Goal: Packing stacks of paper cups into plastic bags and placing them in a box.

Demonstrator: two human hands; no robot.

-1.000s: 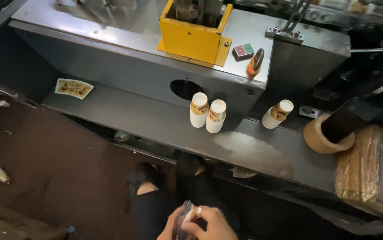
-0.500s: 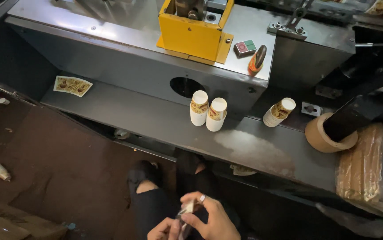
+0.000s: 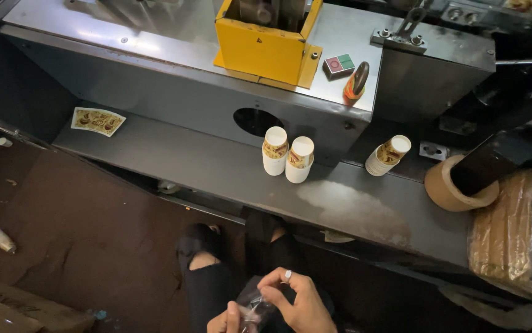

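Observation:
Both of my hands are low at the bottom of the view, above my lap. My right hand point(image 3: 300, 301), with a ring on one finger, pinches a small clear plastic bag point(image 3: 255, 306). My left hand point(image 3: 224, 320) holds the same bag from the left, only partly in view. On the grey metal ledge point(image 3: 186, 160) in front of me stand two stacks of white printed paper cups point(image 3: 287, 154) side by side. A third cup stack point(image 3: 388, 155) leans tilted further right.
A metal machine with a yellow box point(image 3: 266, 46) rises behind the ledge, with a round hole point(image 3: 257, 121) in its front. A flat printed paper blank point(image 3: 97, 120) lies at left. A brown tape roll point(image 3: 454, 188) and wrapped brown bundles point(image 3: 507, 228) sit at right.
My hands have risen further into view, and my fingers now work on the plastic bag. The view has shifted slightly; the cups stay put.

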